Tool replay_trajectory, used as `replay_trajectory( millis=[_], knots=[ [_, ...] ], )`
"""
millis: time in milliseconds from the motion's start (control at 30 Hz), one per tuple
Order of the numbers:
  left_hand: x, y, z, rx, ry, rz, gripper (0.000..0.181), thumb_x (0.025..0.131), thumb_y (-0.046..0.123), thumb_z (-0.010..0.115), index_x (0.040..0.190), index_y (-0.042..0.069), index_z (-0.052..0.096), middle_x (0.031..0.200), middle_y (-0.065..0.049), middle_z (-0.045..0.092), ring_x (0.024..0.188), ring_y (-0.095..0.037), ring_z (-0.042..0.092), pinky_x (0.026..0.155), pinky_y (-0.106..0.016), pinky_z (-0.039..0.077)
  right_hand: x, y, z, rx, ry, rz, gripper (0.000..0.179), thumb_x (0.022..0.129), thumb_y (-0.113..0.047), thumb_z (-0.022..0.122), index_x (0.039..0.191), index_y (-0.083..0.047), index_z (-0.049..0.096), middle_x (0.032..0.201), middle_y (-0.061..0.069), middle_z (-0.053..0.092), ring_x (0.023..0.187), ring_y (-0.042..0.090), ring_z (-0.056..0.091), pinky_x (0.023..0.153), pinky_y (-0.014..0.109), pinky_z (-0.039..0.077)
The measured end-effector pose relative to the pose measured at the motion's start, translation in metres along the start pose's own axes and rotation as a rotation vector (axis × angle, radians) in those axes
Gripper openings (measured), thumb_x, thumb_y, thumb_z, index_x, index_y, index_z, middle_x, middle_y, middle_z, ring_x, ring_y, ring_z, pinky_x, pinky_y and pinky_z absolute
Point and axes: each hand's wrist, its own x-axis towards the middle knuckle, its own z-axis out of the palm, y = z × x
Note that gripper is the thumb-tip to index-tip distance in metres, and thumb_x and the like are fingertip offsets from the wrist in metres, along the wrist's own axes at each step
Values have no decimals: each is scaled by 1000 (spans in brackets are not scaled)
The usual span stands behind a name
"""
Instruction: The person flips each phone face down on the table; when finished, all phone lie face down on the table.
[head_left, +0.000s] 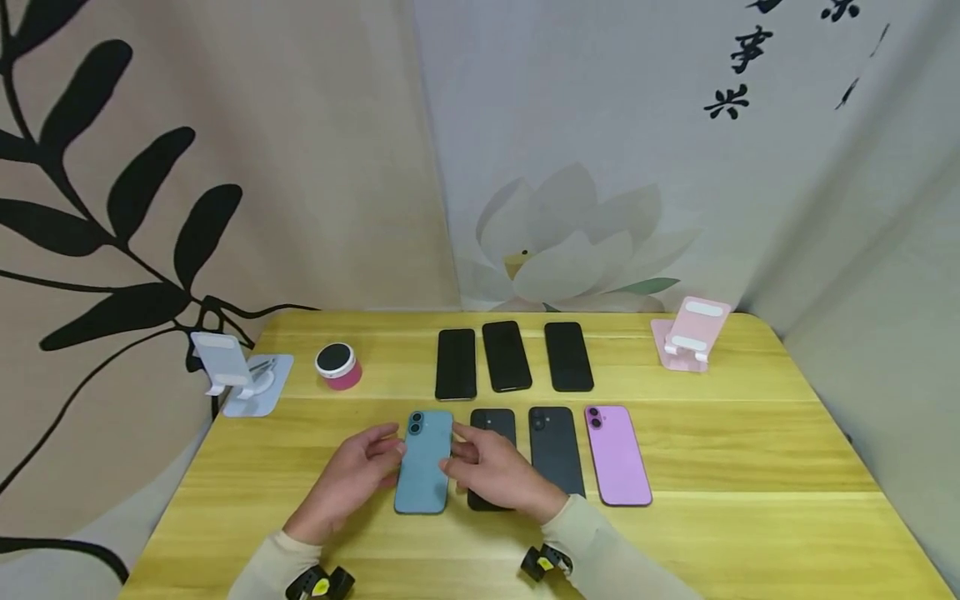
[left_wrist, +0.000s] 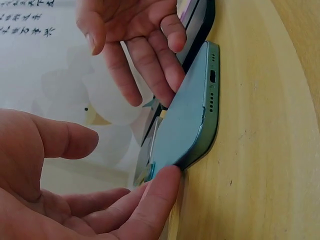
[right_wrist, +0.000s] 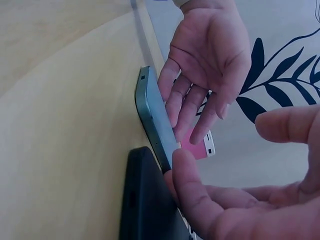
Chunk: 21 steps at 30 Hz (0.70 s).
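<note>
A blue smartphone (head_left: pixel 423 462) lies back up on the wooden table, its two camera lenses at the far end. At its left edge is my left hand (head_left: pixel 360 467), fingers loosely bent and a fingertip against the phone's side in the left wrist view. My right hand (head_left: pixel 498 467) is at the opposite edge, thumb apart from the fingers, partly over a black phone (head_left: pixel 491 498). Neither hand grips the blue phone (right_wrist: pixel 157 120). Further right lie a dark grey phone (head_left: pixel 555 450) and a purple phone (head_left: pixel 618 458), both back up.
Behind are three phones with black faces up: left (head_left: pixel 456 364), middle (head_left: pixel 507 357) and right (head_left: pixel 568 357). A pink jar (head_left: pixel 342 379) with a dark-topped white lid stands left. A white phone stand (head_left: pixel 258 387) is at the left edge, a pink phone stand (head_left: pixel 693 333) at the back right.
</note>
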Motion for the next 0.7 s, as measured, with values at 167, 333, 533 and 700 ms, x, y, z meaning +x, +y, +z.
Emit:
replay_trajectory(
  millis=[167,333,533,700],
  knots=[
    [0,1,0,18,18,-11,54,108,19,61,155,-3,45,141,-25,61,125,-33,65,95,-47,63,-2,0,-6,18,-17,1,72,106,-27,63,162,4,33,149,25,60,110,30,75,92,37,62],
    [-1,6,2,101,50,20,52,107,24,62,153,1,50,141,-21,62,121,-27,65,92,-41,61,-5,-1,-15,45,-8,-4,63,107,-23,62,160,2,39,148,24,60,120,28,69,93,37,62],
    [2,15,10,127,66,68,48,107,25,63,149,4,55,138,-15,65,123,-24,63,97,-32,57,-7,0,-30,36,10,-21,56,107,-23,61,155,1,45,142,23,62,121,27,68,92,38,63],
    [9,25,25,82,54,86,43,107,23,64,145,4,59,131,-13,67,114,-23,65,94,-36,59,-8,1,-43,-14,51,-21,49,107,-24,62,149,0,54,139,21,65,119,26,68,89,36,63]
  ],
)
